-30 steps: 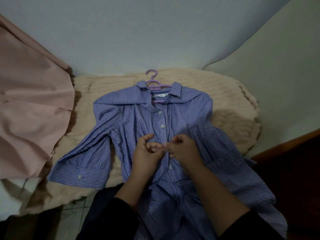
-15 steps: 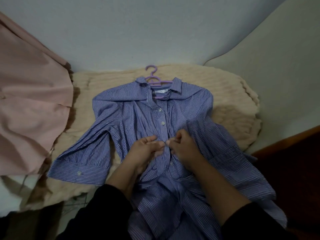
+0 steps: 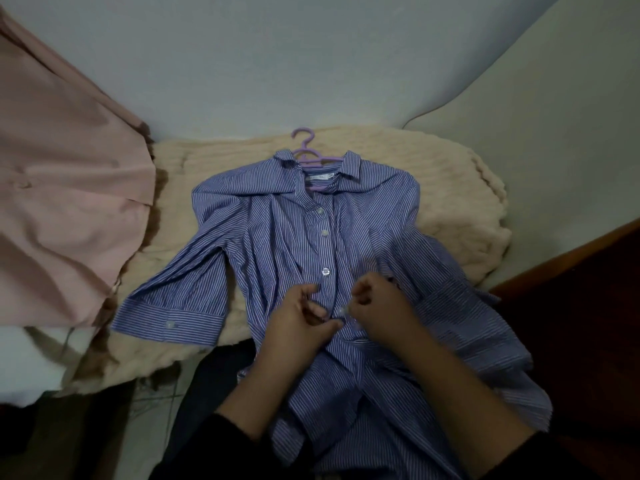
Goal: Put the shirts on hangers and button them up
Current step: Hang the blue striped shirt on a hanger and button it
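Head view: blue striped shirt (image 3: 277, 237) already on purple hanger (image 3: 306, 155), flat on cream blanket (image 3: 460, 202) at centre, top three buttons fastened. Left hand (image 3: 294, 327) and right hand (image 3: 377, 303), fingers curled, pinching placket at fourth button (image 3: 343, 310) toward 6 o'clock. Lower buttons apparently still undone; pink garment (image 3: 69, 168) at 9 o'clock.

- Striped shirt (image 3: 277, 237) covers mid blanket (image 3: 450, 188); both hands (image 3: 301, 327) sit on its placket, blocking centre.
- Pink garment (image 3: 62, 174) hangs at left, overlapping blanket edge; tight there.
- Wall right behind hanger hook (image 3: 304, 142): little room at far side.
- Bare blanket to right of shirt; wooden edge (image 3: 568, 251) bounds it.
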{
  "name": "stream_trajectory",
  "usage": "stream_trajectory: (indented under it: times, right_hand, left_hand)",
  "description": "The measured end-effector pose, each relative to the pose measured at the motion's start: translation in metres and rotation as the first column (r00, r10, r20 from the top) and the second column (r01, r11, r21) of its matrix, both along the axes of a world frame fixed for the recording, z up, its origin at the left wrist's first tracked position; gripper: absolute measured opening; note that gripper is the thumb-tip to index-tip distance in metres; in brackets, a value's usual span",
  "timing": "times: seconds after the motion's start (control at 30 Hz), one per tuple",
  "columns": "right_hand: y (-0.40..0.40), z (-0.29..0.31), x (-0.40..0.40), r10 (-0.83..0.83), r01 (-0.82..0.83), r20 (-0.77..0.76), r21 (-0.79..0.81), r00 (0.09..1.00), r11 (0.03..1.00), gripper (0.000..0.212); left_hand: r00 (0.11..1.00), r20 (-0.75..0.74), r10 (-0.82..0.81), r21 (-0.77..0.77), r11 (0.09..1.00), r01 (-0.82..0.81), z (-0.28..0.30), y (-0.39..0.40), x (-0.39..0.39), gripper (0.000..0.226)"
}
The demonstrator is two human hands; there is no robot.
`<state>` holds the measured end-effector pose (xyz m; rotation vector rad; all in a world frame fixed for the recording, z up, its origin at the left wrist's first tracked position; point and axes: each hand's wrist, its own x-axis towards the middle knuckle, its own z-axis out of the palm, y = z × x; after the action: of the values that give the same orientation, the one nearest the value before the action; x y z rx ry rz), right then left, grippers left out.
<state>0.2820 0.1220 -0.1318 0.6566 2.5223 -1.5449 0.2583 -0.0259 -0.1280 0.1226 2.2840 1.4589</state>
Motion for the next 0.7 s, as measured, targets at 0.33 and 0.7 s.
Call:
stream_trajectory:
  times: [0.33, 0.7]
  right_hand:
    - [-0.035, -0.015, 0.014, -0.268, 0.26, -0.041, -0.143, 0.962, 0.955, 0.024]
    - [-0.029, 0.003, 0.007, -0.358, 0.38, 0.128, -0.342, 0.925, 0.86, 0.033]
  left_hand:
    - [0.97, 0.124, 0.211, 0.115, 0.967, -0.225, -0.003, 0.0, 0.008, 0.039]
    - [0.963, 0.145, 0.227, 0.217, 0.942, -0.255, 0.001, 0.0, 0.012, 0.048]
